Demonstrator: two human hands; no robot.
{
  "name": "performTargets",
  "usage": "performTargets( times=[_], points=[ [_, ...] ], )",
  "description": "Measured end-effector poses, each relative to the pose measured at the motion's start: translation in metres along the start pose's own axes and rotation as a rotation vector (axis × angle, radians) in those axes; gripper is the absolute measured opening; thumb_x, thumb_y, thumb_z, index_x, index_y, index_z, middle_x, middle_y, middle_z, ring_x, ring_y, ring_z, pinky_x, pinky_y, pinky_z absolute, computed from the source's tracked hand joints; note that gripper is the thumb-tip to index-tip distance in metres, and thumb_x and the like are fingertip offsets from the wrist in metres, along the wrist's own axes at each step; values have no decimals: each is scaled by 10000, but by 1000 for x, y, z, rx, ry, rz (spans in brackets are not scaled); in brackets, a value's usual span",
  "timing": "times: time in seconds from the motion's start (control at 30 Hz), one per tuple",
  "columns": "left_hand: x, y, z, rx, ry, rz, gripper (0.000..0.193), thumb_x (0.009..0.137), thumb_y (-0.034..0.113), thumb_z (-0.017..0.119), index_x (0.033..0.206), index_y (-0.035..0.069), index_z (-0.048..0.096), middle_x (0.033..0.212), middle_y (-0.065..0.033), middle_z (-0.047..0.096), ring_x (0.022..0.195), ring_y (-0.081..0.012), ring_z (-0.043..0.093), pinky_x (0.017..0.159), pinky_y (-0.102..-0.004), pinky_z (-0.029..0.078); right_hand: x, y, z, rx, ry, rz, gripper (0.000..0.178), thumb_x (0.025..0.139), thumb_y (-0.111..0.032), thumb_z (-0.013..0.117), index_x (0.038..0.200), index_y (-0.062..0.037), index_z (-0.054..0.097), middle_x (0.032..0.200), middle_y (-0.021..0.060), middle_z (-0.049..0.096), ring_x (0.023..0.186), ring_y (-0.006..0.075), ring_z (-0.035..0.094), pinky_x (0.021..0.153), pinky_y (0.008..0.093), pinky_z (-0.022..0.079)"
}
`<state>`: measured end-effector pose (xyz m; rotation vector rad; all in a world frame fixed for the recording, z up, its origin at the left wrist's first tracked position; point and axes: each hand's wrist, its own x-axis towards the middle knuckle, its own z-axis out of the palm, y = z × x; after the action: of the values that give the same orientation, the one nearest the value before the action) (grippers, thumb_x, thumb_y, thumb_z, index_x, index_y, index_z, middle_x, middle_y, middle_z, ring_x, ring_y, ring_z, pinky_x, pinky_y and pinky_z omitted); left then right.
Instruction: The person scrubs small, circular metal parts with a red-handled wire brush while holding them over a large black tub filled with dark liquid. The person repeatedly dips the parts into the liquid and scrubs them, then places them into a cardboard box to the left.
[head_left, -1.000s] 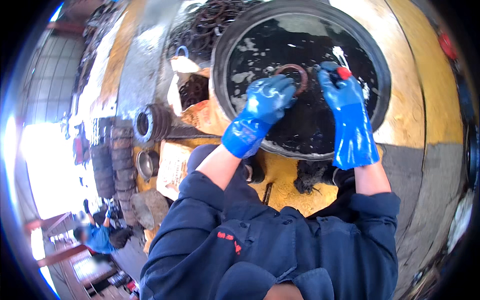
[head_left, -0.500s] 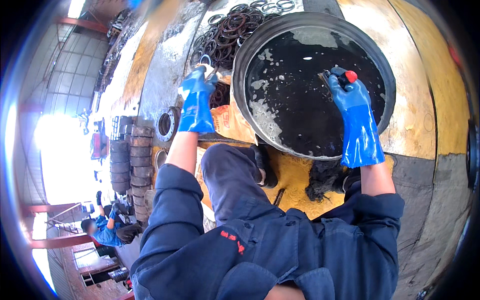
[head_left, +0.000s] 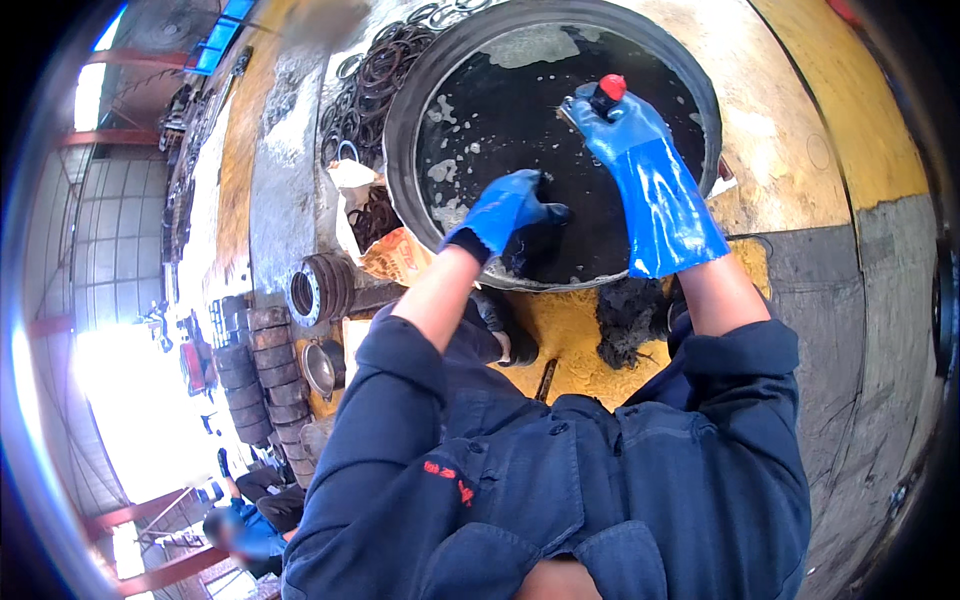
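A wide round basin point(head_left: 398, 130) of dark liquid, with pale foam patches, stands in front of me. My right hand point(head_left: 625, 130), in a long blue rubber glove, is closed around a tool with a red-and-black handle point(head_left: 611, 88). A narrow piece sticks out on the left side of that fist, too small to identify. My left hand point(head_left: 512, 208), gloved in blue, reaches over the near-left part of the liquid. Its thumb and fingers are apart; the fingertips look dark and may be partly under the surface. I see nothing held in it.
Left of the basin are an opened sack point(head_left: 395, 255) of dark rings, a pale ring point(head_left: 347, 151) at its top, and a heap of rings point(head_left: 385, 65). Nearer are stacked metal rings point(head_left: 320, 290) and a metal bowl point(head_left: 322, 370). Another person point(head_left: 245, 525) is at lower left.
My left hand has moved right, from beside the sack and pale ring to over the liquid. The pale ring stays at the sack. My right hand keeps the tool above the basin. The view has shifted.
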<state>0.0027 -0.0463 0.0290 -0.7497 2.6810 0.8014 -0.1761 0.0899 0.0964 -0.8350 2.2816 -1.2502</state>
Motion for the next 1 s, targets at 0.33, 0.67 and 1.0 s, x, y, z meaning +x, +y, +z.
performTargets(
  times=[0.33,0.67,1.0],
  points=[
    [81,-39,150,-172,-187,219,779,737,476,880,1303,-12,658,1334,-260,665,1250,-411,639,1048,-469,513,5,-1,-2,84,-30,-19,378,949,-378,728,1223,-118,742,1080,128,780,1018,265,750,931,370,561],
    [-5,60,64,237,-312,229,330,943,354,716,1156,106,758,1189,-205,738,1115,-366,708,936,-428,547,8,6,-4,65,-78,26,390,947,-392,726,1206,-102,751,1073,139,784,1037,267,749,947,372,557],
    [-27,-11,23,-319,-130,63,376,891,196,744,1234,43,720,1092,-181,756,1038,-323,720,925,-408,552,16,32,12,-109,-151,138,425,936,-480,665,1076,-91,761,931,145,767,890,294,749,851,421,566]
  ],
)
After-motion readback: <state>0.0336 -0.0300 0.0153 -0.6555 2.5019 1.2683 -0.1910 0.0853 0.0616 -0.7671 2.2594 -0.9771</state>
